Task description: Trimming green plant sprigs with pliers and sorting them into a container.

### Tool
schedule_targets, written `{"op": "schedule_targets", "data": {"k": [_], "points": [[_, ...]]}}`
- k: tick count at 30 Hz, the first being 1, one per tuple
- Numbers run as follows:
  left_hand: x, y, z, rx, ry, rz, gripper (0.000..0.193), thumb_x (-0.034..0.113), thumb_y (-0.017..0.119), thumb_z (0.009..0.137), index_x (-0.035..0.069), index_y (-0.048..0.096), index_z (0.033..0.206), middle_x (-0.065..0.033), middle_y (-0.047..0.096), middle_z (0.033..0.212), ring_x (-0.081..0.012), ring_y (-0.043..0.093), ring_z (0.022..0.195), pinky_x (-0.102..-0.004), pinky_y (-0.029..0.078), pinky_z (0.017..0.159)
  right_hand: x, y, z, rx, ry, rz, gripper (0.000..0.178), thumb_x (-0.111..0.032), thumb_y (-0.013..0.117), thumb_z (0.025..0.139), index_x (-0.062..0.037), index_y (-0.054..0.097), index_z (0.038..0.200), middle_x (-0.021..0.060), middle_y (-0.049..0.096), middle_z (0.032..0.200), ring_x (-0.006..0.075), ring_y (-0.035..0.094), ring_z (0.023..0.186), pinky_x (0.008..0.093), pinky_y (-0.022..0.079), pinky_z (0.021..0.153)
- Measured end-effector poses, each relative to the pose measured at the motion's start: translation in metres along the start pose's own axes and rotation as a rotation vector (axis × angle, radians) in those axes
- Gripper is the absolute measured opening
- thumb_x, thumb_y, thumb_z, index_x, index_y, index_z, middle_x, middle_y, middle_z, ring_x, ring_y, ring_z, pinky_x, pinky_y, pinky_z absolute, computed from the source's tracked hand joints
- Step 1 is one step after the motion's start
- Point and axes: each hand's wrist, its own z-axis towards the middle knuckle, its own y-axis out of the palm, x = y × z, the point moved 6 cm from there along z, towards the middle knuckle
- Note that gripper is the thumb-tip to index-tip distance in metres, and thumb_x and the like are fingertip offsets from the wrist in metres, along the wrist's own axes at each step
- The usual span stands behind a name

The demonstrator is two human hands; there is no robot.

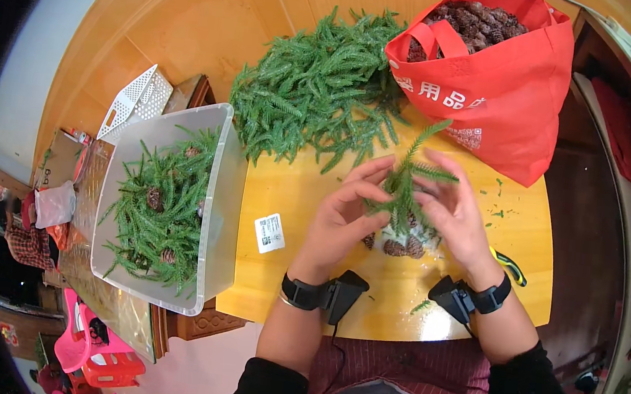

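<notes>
Yellow surface (pixel 293 187). Red bag (pixel 521 103) as landmark: green sprig (pixel 403 187) left of it, nearer. Left hand (pixel 335 226), right hand (pixel 466 224) half-curled around sprig; grip firmness unclear. Light, even pressure should spare needles.

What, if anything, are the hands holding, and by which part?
The left hand and right hand surround the green sprig below its tip; whether either actually grips it cannot be told.

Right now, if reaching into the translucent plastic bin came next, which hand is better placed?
Probably the left hand: it is nearer the translucent plastic bin, which stands on the person's left. The right hand is farther away, beyond the conifer sprig.
</notes>
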Motion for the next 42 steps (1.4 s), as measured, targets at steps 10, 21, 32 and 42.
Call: {"op": "schedule_targets", "data": {"k": [10,21,32,42], "points": [[0.003,0.010,0.001,-0.058,0.060,0.281,0.019,-0.002,0.062,0.070,0.005,0.062,0.087,-0.0133,0.030,0.137,-0.0264,0.028,0.127,-0.0393,0.022,0.103,0.011,0.006,-0.002,-0.163,0.121,0.073,0.064,0.002,0.058,0.078,-0.0040,0.024,0.131,0.0104,0.035,0.132,0.0190,0.045,0.110,0.0308,0.042,0.088],[0.006,0.007,-0.003,-0.011,0.116,0.504,0.025,0.001,0.067,0.065,0.009,0.066,0.089,-0.0119,0.032,0.135,-0.0237,0.033,0.123,-0.0372,0.028,0.098,0.009,0.006,-0.006,-0.127,0.032,0.165,0.065,0.003,0.062,0.072,-0.0148,0.036,0.129,0.0145,0.039,0.129,0.0262,0.039,0.119,0.0380,0.037,0.095],[0.011,-0.014,0.000,0.219,0.143,0.245,0.016,0.001,0.061,0.073,0.004,0.057,0.088,-0.0102,0.040,0.127,-0.0179,0.046,0.108,-0.0306,0.040,0.087,-0.011,-0.007,0.001,-0.095,0.209,-0.194,0.059,-0.009,0.065,0.074,-0.0013,0.036,0.125,0.0076,0.048,0.114,0.0165,0.051,0.101,0.0287,0.044,0.084],[0.033,-0.051,-0.012,0.574,0.271,0.654,0.014,0.004,0.063,0.073,0.005,0.058,0.086,-0.0091,0.050,0.111,-0.0201,0.048,0.100,-0.0301,0.041,0.081,-0.064,-0.020,-0.018,0.010,0.217,-1.193,0.011,-0.010,0.058,0.080,0.0011,0.058,0.077,0.0047,0.057,0.060,0.0096,0.053,0.056,0.0231,0.042,0.054]]}}
